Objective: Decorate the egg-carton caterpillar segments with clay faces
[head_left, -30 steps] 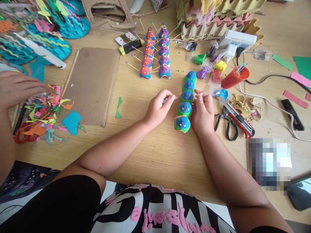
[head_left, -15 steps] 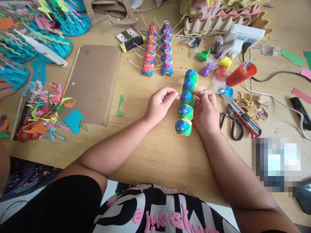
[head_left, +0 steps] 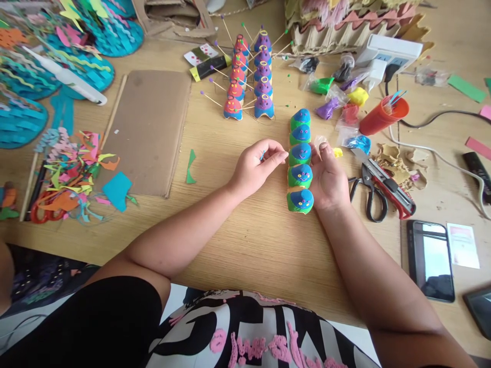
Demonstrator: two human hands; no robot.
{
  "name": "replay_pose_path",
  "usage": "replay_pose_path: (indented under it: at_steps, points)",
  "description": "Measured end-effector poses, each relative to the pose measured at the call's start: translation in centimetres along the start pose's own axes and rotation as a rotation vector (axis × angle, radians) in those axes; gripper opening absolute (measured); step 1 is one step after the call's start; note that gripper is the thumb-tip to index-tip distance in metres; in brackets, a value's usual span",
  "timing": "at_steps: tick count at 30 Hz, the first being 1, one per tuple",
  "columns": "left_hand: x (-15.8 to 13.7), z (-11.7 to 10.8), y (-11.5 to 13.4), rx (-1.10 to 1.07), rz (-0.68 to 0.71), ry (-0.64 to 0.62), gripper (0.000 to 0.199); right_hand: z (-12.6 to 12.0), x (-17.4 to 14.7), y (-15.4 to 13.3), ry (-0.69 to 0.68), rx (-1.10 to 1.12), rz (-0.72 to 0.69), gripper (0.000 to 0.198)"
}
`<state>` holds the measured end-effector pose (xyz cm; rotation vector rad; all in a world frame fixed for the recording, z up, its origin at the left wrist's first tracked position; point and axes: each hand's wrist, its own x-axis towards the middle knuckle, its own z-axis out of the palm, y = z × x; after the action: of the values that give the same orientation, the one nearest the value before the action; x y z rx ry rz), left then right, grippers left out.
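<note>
A row of painted egg-carton cups (head_left: 300, 176), blue on top and green below with small faces, stands lengthwise before me. Yellow cheek dots show on the nearest two. My left hand (head_left: 258, 166) is closed in a pinch at the row's left side, with a thin blue stick (head_left: 263, 155) showing between its fingers. Against the right side rests my right hand (head_left: 330, 179), thumb raised, its fingers partly hidden behind the cups and seemingly holding the row. A small lump of yellow clay (head_left: 337, 152) lies just beyond that hand.
Red and purple egg-carton rows (head_left: 264, 84) with pin antennae stand behind. At right are clay bags (head_left: 328, 108), an orange cup (head_left: 383, 116) of sticks, scissors (head_left: 374, 199), a box cutter (head_left: 391, 186) and a phone (head_left: 431, 260). Cardboard (head_left: 148, 133) and paper scraps (head_left: 76, 174) lie left.
The near end of the cup row has swung right, turning its faces. My right hand has opened out of its pinch and come against the row. My left hand has moved slightly right.
</note>
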<state>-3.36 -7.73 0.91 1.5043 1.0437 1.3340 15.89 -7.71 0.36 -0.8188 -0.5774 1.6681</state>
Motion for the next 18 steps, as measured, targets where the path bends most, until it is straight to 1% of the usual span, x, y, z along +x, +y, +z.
replay_pose_path:
  at_steps: [4,9,12,15,18]
  points:
    - [0.01,0.01,0.04,0.003,-0.007,0.003,0.051,0.19,0.04,0.13,0.008,0.015,-0.004,0.025]
    - [-0.09,0.01,0.21,0.041,-0.041,-0.004,0.058,0.78,-0.13,0.27,0.052,-0.009,-0.024,0.031]
    - [-0.26,0.06,0.44,0.079,-0.028,-0.007,0.061,0.85,-0.32,0.27,0.013,-0.056,-0.027,0.032]
    - [-0.43,0.09,0.56,0.096,-0.016,-0.044,0.063,0.75,-0.36,0.36,-0.039,-0.097,-0.047,0.033]
    - [-0.44,0.09,0.43,0.081,-0.019,-0.071,0.061,0.66,-0.2,0.55,-0.036,-0.068,-0.076,0.034]
